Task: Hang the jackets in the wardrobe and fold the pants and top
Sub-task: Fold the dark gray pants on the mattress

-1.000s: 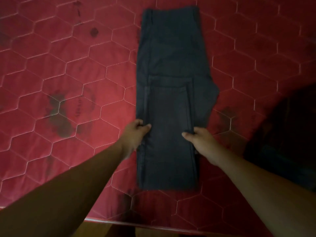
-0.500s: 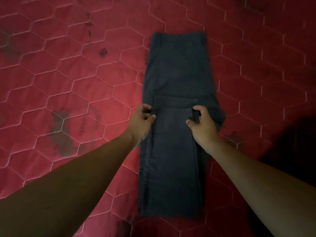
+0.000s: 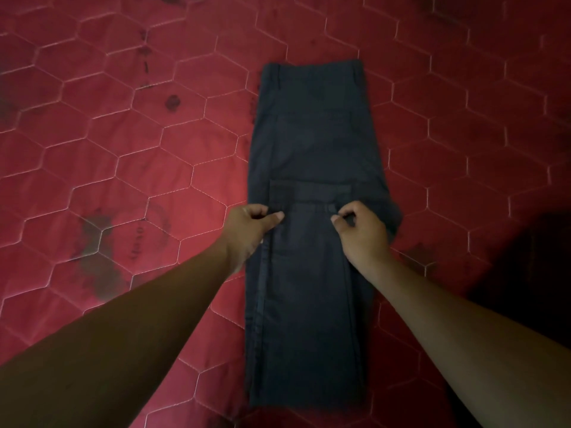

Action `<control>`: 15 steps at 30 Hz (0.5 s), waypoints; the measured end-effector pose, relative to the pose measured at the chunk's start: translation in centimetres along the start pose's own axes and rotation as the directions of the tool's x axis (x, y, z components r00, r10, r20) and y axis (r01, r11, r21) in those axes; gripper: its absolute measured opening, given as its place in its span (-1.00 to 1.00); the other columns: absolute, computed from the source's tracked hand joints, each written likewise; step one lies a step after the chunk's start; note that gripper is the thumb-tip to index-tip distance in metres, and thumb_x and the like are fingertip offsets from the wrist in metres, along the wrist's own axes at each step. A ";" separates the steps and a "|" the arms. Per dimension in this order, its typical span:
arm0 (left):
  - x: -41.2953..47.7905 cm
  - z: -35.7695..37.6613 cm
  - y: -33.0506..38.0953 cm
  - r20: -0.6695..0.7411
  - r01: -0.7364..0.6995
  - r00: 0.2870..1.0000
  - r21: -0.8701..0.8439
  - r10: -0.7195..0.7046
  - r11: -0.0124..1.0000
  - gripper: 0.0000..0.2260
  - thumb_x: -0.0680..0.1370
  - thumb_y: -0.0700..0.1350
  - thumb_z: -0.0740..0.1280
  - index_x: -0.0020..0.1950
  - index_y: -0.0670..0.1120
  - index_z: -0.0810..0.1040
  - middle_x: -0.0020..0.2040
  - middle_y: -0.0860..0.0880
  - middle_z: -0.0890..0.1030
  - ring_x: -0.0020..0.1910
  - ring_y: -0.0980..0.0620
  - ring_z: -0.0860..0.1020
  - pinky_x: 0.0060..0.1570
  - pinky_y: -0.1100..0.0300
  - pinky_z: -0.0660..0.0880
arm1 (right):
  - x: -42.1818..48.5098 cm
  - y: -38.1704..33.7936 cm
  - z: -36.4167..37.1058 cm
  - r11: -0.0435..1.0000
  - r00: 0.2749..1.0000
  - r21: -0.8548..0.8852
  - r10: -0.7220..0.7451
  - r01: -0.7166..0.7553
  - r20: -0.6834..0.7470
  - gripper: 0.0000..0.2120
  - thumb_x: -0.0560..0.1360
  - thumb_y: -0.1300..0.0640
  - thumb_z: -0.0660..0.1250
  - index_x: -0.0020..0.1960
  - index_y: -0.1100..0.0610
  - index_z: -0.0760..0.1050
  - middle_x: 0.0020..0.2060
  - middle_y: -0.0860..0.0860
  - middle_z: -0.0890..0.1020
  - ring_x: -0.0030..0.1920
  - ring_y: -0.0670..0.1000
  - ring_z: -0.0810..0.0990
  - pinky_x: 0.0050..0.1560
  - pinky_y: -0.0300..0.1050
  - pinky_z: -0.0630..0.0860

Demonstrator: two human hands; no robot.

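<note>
Dark pants (image 3: 315, 143) lie flat on a red quilted mattress (image 3: 123, 149), folded lengthwise, waistband at the far end. Their leg ends are folded back over the upper part, with the hem edge lying across the middle. My left hand (image 3: 251, 225) pinches the left corner of that hem between thumb and curled fingers. My right hand (image 3: 360, 228) pinches the right corner the same way. Both forearms reach in from the bottom corners.
A dark heap of other clothing (image 3: 531, 257) sits in shadow at the right edge of the mattress. Dark stains (image 3: 95, 242) mark the red cover to the left of the pants.
Both hands slid from the pants' sides up to the folded hem and now pinch its corners. The view tilted, so the pants sit lower in frame.
</note>
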State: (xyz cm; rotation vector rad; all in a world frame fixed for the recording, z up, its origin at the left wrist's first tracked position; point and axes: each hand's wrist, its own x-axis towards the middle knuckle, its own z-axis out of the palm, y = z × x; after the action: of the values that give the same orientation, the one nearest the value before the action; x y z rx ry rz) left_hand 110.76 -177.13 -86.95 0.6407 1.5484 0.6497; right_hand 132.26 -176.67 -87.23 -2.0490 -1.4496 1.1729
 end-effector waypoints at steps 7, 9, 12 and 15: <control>0.0 -0.5 0.0 -0.041 0.034 0.999 -0.004 -0.034 0.999 -0.89 0.50 -0.14 0.52 -0.12 -0.17 0.67 -0.02 -0.25 0.69 -0.06 -0.10 0.64 0.17 -0.21 0.57 | 0.5 0.2 -0.6 0.973 0.985 0.152 0.172 -0.171 0.006 -0.88 0.68 0.16 0.22 0.06 0.22 0.43 -0.30 0.00 0.48 -0.35 -0.07 0.43 -0.39 -0.23 0.37; 0.2 -0.5 0.0 -0.059 0.022 0.998 0.005 -0.022 1.000 -0.91 0.51 -0.16 0.51 -0.14 -0.10 0.63 -0.18 -0.16 0.63 -0.15 -0.04 0.60 0.02 -0.09 0.61 | 0.6 0.2 -0.8 0.970 0.983 0.161 0.178 -0.185 0.052 -0.93 0.65 0.18 0.27 0.08 0.18 0.43 -0.30 0.01 0.50 -0.33 -0.07 0.46 -0.34 -0.22 0.42; 0.6 -0.4 0.3 -0.101 -0.009 0.995 0.030 0.012 1.000 -0.87 0.54 -0.22 0.46 -0.08 -0.07 0.53 -0.29 0.00 0.46 -0.23 -0.02 0.47 -0.17 0.02 0.50 | 0.9 -0.3 -1.1 0.971 0.983 0.166 0.157 -0.171 0.095 -0.86 0.61 0.28 0.30 0.09 0.15 0.36 -0.27 0.07 0.53 -0.29 -0.01 0.52 -0.22 -0.02 0.51; 1.5 -1.0 1.9 -0.131 -0.057 0.989 0.040 0.062 0.998 -0.83 0.54 -0.26 0.44 -0.09 -0.08 0.47 -0.28 -0.01 0.45 -0.26 -0.03 0.44 -0.31 0.11 0.45 | 2.6 -2.1 -1.4 0.988 0.993 0.125 0.080 -0.090 0.081 -0.86 0.60 0.30 0.30 0.05 0.15 0.34 -0.29 0.05 0.50 -0.32 -0.04 0.48 -0.24 -0.03 0.46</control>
State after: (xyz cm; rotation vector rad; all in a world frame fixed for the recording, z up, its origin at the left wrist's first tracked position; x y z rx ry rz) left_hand 109.72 -174.79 -86.47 0.6841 1.6720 0.7229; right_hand 132.47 -173.28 -86.03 -2.0154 -1.2950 1.3553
